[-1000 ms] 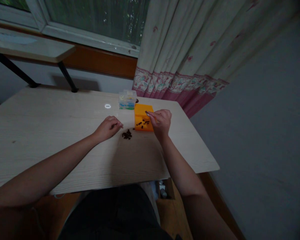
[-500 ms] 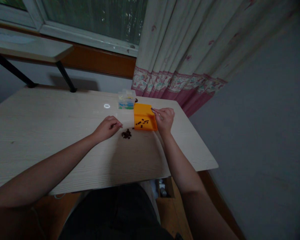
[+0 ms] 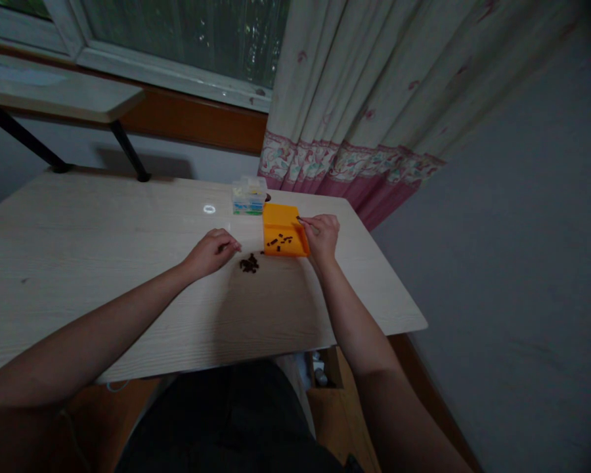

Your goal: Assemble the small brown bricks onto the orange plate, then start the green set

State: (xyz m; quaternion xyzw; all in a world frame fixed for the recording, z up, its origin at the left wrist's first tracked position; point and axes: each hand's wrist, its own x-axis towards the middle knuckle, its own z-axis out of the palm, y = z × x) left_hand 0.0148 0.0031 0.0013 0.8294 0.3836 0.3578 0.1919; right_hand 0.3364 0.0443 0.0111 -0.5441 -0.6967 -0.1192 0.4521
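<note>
An orange tray (image 3: 276, 221) lies on the pale wooden table (image 3: 103, 263) with several small dark pieces (image 3: 280, 240) in it. My right hand (image 3: 321, 236) rests at the tray's right edge, its fingers pinched on a small dark piece held at the rim. A little heap of the same dark pieces (image 3: 249, 264) lies on the table left of the tray. Just left of the heap, my left hand (image 3: 211, 251) rests curled on the table, its fingertips near the pieces; whether it holds anything is hidden.
A small clear box (image 3: 249, 197) with coloured contents stands behind the tray, and a small ring (image 3: 209, 209) lies to its left. A curtain (image 3: 374, 112) hangs behind the table's right corner. A second table (image 3: 54, 98) stands at the back left under the window.
My right hand drew back from over the tray to its right edge, still pinching the small piece. My left hand stayed where it was.
</note>
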